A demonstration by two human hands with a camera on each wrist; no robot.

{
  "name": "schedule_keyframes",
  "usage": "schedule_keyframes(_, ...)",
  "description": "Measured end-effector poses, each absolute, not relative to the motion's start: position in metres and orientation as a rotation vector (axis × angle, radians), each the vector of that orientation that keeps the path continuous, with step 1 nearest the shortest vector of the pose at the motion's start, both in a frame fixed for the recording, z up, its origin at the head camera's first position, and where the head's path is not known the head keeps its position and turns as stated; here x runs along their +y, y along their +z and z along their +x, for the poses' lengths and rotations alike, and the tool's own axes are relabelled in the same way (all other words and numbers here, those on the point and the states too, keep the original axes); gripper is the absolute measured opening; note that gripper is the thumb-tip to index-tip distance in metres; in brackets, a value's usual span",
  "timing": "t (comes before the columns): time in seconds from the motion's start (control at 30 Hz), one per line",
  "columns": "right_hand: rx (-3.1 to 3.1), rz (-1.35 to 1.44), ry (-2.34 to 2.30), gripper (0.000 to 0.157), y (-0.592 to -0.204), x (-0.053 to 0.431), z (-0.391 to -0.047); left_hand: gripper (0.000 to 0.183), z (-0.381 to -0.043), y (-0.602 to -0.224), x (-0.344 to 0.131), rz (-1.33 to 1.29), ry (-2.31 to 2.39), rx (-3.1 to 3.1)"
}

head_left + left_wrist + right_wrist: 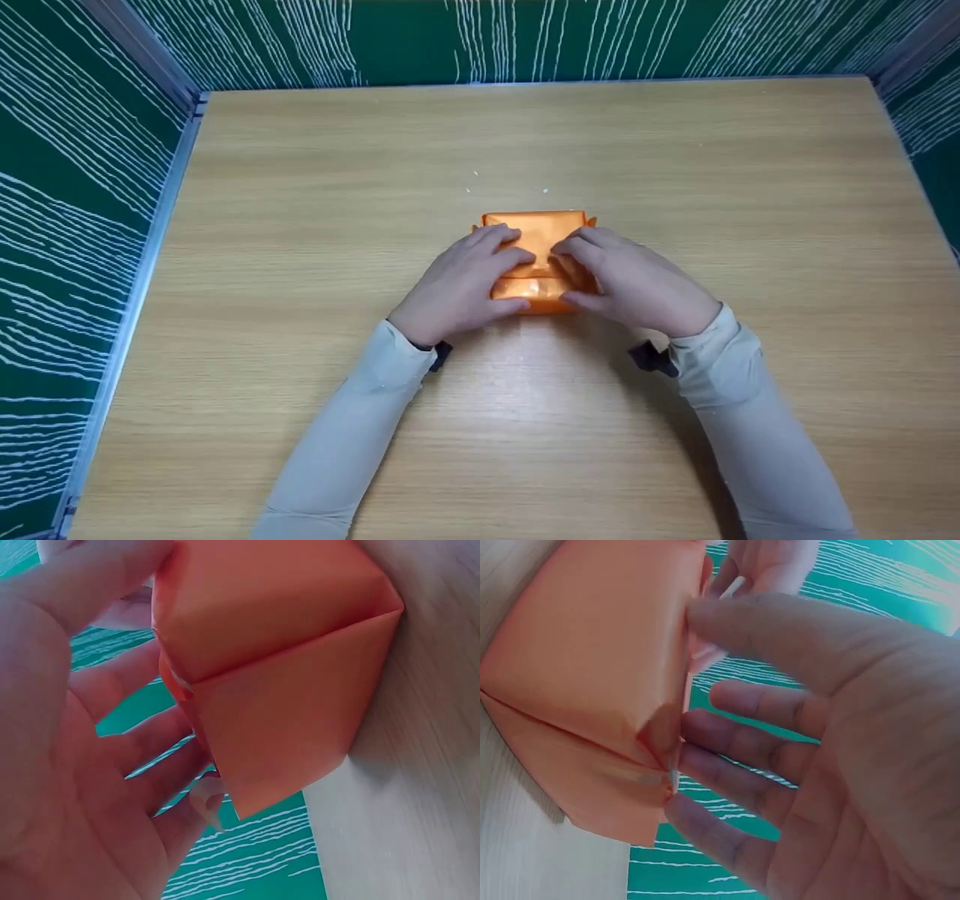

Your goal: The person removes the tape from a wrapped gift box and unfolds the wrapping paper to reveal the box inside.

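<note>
A box wrapped in orange paper (544,229) lies on the wooden table, with a seam running across its top. My left hand (476,277) rests over its left part, fingers spread and touching the top face. Over the right part is my right hand (619,277), its fingertips against the paper. In the left wrist view, a folded end flap (285,720) shows on the box's side, beside the left palm (82,787). The right wrist view shows the other folded end (577,772), and the right hand's fingers lie fairly straight along the top edge.
Small white scraps (545,190) lie on the table (337,187) behind the box. Green walls (405,45) with white lines stand along the table's back and sides.
</note>
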State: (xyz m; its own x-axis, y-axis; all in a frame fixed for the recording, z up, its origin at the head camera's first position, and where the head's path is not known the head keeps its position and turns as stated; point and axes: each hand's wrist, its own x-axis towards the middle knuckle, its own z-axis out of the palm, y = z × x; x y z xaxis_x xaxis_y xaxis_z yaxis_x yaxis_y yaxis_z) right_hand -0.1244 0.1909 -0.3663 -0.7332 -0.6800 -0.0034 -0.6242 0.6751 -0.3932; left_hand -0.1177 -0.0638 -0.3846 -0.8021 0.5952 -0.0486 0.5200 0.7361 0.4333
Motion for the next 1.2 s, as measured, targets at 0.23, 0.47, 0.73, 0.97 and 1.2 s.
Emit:
schedule_keyframes(0.23, 2.879, -0.841, -0.592, 0.048, -0.351, 0.202, -0.125, 0.055, -0.117, -0.385, -0.065, 0.888, 0.607, 2.754)
schedule_keyframes(0.47, 2.913, -0.750, -0.452, 0.042, -0.353, 0.205, -0.126, 0.056, -0.115, -0.385, -0.066, 0.857, 0.603, 2.749)
schedule_keyframes(0.73, 2.870, -0.943, -0.452, 0.031, -0.359, 0.201, -0.125, 0.057, -0.116, -0.384, -0.066, 0.876, 0.603, 2.755)
schedule_keyframes(0.97, 2.875, -1.033, -0.539, 0.019, -0.362, 0.203, -0.126, 0.055, -0.116, -0.387, -0.065, 0.899, 0.632, 2.761)
schedule_keyframes(1.2, 2.937, -0.925, -0.552, 0.013, -0.365, 0.203, -0.125, 0.055, -0.117, -0.386, -0.063, 0.912, 0.614, 2.760)
